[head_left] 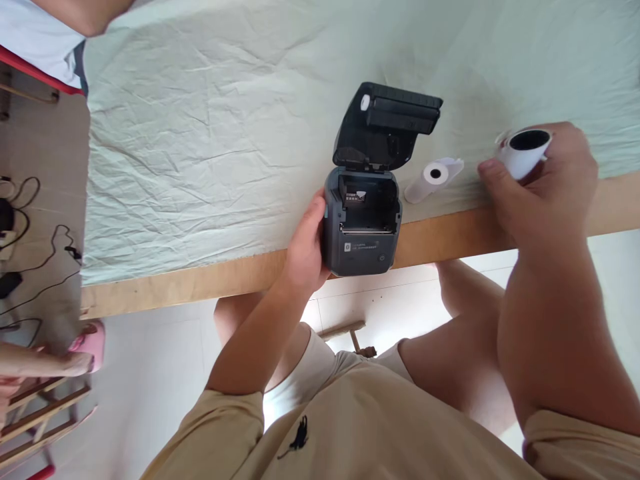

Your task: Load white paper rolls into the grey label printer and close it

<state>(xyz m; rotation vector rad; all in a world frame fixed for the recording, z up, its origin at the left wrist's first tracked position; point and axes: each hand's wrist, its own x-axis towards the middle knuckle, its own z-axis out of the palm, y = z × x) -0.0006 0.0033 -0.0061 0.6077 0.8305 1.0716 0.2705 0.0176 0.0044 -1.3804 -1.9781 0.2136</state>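
Observation:
My left hand (pixel 306 250) grips the left side of a dark label printer (pixel 364 257) at the table's front edge. The printer's lid (pixel 383 123) stands raised, and its paper bay shows no roll inside. In my right hand (pixel 555 180) is a white paper roll (pixel 523 157) with a wide dark core opening, held between thumb and fingers above the cloth. A thinner white paper roll (pixel 420 190) with a small dark core and a loose end lies between the printer and my right hand.
A pale green wrinkled cloth (pixel 200 133) covers the table, leaving its wooden front edge (pixel 185 283) bare. Another person's arm (pixel 90 10) rests at the upper left corner. Black cables (pixel 50 257) lie at the left, above a wooden ladder-like frame (pixel 43 423) and a foot in a pink slipper (pixel 95 345).

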